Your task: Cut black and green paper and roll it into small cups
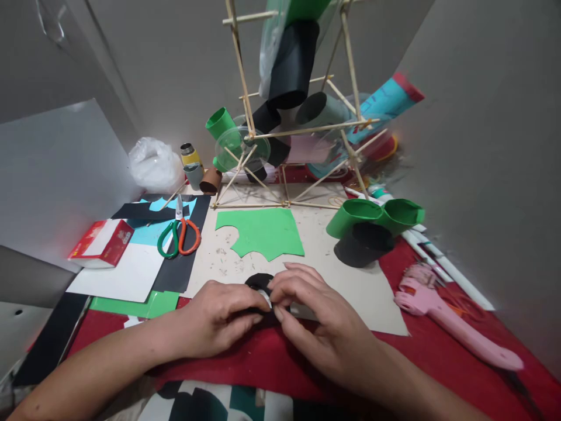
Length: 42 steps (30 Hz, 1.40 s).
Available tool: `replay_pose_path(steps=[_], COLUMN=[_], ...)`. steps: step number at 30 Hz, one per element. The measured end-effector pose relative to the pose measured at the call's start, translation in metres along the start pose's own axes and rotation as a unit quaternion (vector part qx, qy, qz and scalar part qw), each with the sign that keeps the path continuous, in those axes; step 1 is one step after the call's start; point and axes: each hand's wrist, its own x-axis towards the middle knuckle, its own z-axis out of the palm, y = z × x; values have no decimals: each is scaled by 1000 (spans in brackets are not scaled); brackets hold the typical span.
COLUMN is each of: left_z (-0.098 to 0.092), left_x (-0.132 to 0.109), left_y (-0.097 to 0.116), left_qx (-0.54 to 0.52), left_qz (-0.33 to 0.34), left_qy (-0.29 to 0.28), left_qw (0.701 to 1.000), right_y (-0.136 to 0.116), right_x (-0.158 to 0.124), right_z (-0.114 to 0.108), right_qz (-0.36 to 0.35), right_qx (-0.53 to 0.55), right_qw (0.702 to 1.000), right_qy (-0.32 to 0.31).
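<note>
A small curled piece of black craft sheet [259, 279] sits between my two hands, just beyond the front edge of the beige board. My left hand [225, 316] pinches its left side between thumb and fingers. On the other side, my right hand [319, 310] grips it with thumb and bent fingers. Part of the piece is hidden by my fingertips, and something pale shows inside its curve. Just beyond lies a green sheet [272, 234] with a scalloped cut edge. Two green tubes and a black tube [364, 244] stand together to the right.
A wooden stick frame [307, 128] hung with tubes rises at the back. Scissors [179, 231] with green and orange handles lie left on coloured sheets, near a red and white box [103, 242]. A pink glue gun [460, 327] rests at right on the red cloth [236, 374].
</note>
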Motion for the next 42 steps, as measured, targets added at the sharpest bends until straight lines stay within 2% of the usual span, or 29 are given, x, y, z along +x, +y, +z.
replay_pose_path(steps=[9, 15, 21, 28, 36, 42], left_z=[7, 4, 1, -2, -4, -12], left_x=[-4, -3, 1, 1, 3, 4], left_y=[-12, -10, -7, -5, -4, -8], left_qx=[42, 77, 61, 55, 66, 45], left_qz=[38, 48, 45, 40, 36, 23], left_qy=[9, 11, 1, -7, -45, -30], left_qw=[998, 996, 997, 998, 996, 998], right_y=[-1, -2, 0, 4, 2, 4], right_x=[-3, -1, -2, -2, -2, -2], right_z=[3, -1, -6, -6, -5, -11], right_qz=[-14, -32, -42, -53, -64, -85], right_qx=[-33, -69, -93, -106, -119, -124], right_qw=[999, 997, 992, 989, 985, 985], right_qy=[-5, -22, -71, -84, -106, -85])
